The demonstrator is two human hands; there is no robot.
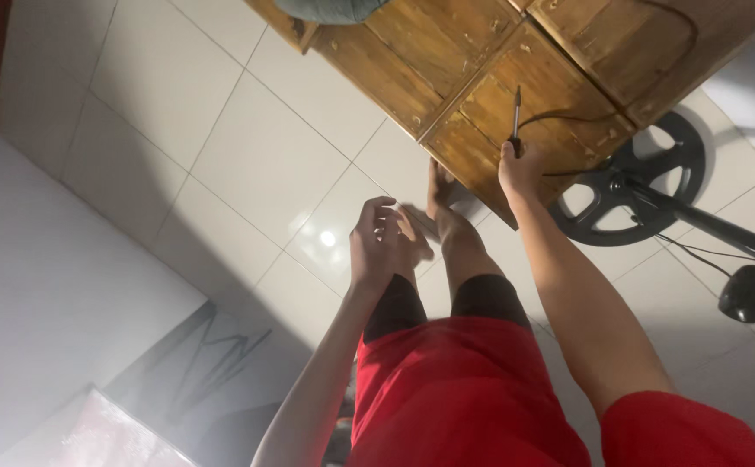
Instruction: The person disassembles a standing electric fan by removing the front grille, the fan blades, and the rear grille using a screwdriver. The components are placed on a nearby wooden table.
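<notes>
Looking down: seated person's view, red shorts [464, 389] over dark leggings, bare feet [441, 186] on white tile floor [248, 147].
R hand: right hand [520, 169] clamped round the dark handle of a soldering iron [516, 121], fist closed, arm stretched fwd.
Iron: held upright-ish, thin metal tip pointing away from the person, over the near corner of the wooden bench [481, 78]; tip looks just above or on the wood, can't tell which.
Cord: thin dark cable [585, 117] runs from the iron's handle across the bench top toward the far right, curving near the edge.
L hand: left hand [382, 242] holds nothing, fingers loosely curled and apart, a bit motion-blurred, hovering over the knees, well apart from the bench and the iron.
Bench: worn brown planks w/ pale scuffs and chips, seams between panels; corner sits just beyond the feet.
Top edge: grey-blue rounded obj [330, 9] on the bench's far side, mostly cut off, can't tell what it is.
Right side: black round fan base [637, 186] w/ cut-outs on the floor, dark pole [715, 227] running from it toward the right edge; black rounded obj [751, 294] near the pole, thin wires beside it.
Lower left: pale flat sheet [75, 437] and a grey panel w/ dark zigzag lines [213, 355], next to a white wall [40, 277].
Light: bright glare spot [328, 238] on a tile near the L hand.
</notes>
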